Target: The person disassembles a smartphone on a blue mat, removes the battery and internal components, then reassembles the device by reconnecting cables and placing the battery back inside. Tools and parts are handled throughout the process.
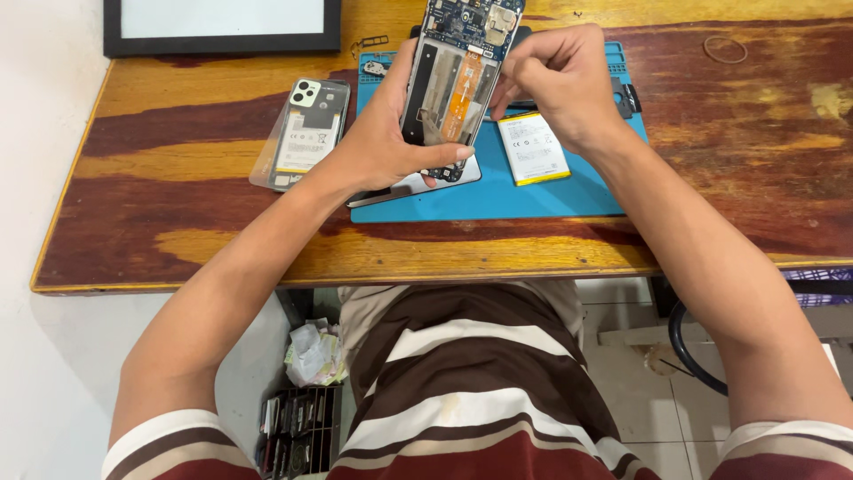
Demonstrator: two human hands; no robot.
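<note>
My left hand (386, 133) grips an opened phone body (455, 71) with its back off, held upright above a blue work mat (498, 191). The circuit board and an orange flex cable show inside it. My right hand (555, 80) has its fingers closed at the phone's right edge, touching its inside. Whether it pinches a small part cannot be told. A white phone battery with a yellow edge (531, 148) lies on the mat just below my right hand.
A phone back cover in a clear sleeve (306, 132) lies left of the mat on the wooden table (178, 222). A black-framed panel (222, 27) sits at the back left, a rubber band (726, 49) at the back right. Boxes of parts stand under the table.
</note>
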